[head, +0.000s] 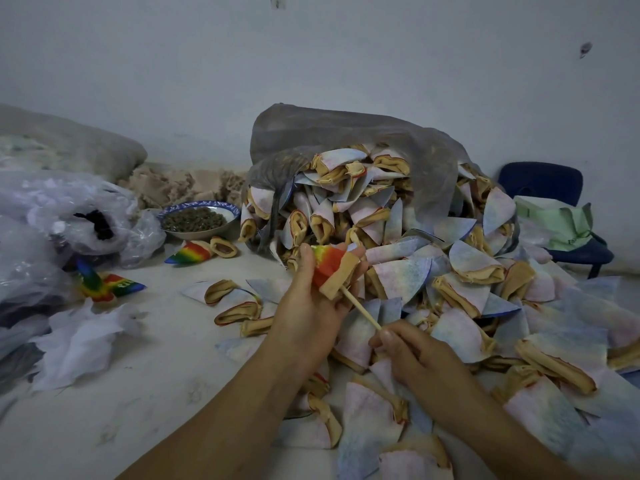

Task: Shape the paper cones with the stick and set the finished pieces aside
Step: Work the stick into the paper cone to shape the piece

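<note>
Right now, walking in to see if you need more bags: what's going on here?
A person is shaping a rainbow cone: the left hand grips it while the right hand holds the stick in its tan open end. Unshaped pieces spill from the grey bag at right; finished rainbow cones lie at left.

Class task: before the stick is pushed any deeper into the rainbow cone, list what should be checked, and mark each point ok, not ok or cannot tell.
1. Hold: the left hand has its fingers curled round the rainbow cone: ok.
2. Entry: the stick goes into the cone's tan open end: ok.
3. Tool: the right hand pinches the stick's lower end: ok.
4. Depth: stick tip reaching the cone's point: cannot tell, hidden inside.
5. Drop spot: finished rainbow pieces lie apart on the left: ok.
</note>
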`<action>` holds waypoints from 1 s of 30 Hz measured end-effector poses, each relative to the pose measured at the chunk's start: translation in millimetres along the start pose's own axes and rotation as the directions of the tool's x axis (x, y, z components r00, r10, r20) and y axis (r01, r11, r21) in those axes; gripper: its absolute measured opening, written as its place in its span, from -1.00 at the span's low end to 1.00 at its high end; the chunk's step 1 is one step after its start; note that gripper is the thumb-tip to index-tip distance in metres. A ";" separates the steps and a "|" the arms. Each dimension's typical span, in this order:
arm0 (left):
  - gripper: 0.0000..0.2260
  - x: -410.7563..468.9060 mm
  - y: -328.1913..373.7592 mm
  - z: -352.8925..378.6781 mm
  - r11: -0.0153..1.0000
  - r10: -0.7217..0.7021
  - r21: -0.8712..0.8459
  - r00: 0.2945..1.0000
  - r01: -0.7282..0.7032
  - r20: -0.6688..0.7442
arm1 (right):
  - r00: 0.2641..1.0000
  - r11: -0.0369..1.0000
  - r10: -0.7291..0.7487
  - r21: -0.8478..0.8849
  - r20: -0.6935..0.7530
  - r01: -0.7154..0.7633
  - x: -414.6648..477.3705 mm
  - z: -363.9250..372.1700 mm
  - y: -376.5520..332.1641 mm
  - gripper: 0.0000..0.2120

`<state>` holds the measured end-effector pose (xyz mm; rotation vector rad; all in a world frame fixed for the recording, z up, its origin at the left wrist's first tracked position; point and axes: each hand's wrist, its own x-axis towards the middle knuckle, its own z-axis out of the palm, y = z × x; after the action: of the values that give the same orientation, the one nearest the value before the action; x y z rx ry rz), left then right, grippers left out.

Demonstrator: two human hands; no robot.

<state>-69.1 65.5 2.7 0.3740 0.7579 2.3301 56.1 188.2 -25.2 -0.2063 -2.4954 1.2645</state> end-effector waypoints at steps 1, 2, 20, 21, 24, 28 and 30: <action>-0.52 1.0 -0.6 -1.1 1.000 0.019 0.010 1.000 -0.019 -0.008 | 1.000 1.000 0.004 -0.006 0.000 -0.004 0.0 -0.7 0.5 -0.71; -0.58 2.2 -0.9 -2.6 0.998 0.048 0.033 0.999 -0.047 -0.018 | 1.000 1.000 0.008 -0.009 0.000 -0.008 0.0 -1.1 0.6 -0.70; -0.52 3.4 -4.8 -8.5 0.918 0.242 0.334 0.969 -0.213 -0.047 | 0.999 0.998 0.037 0.051 0.002 -0.037 1.2 -0.7 -3.9 -0.70; -0.54 3.4 -5.7 -7.5 0.914 0.251 0.339 0.967 -0.224 -0.037 | 0.999 0.997 0.039 0.066 0.004 -0.039 1.4 -0.1 -4.7 -0.71; -0.61 3.6 -6.5 -4.9 0.884 0.295 0.379 0.955 -0.272 -0.003 | 0.999 0.990 0.043 0.134 0.027 -0.047 1.8 2.8 -8.0 -0.70; -0.54 3.0 -9.2 -2.9 0.846 0.336 0.440 0.942 -0.303 0.002 | 0.991 0.956 0.075 0.276 0.110 -0.103 1.5 3.0 -8.8 -0.68; -0.55 2.5 -10.3 -3.4 0.827 0.346 0.470 0.938 -0.308 0.006 | 0.991 0.956 0.072 0.277 0.113 -0.101 2.7 1.8 -9.1 -0.67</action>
<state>-67.3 72.1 -6.0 0.6702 1.3994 2.4678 53.1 182.2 -18.3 -0.1863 -2.3727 1.6873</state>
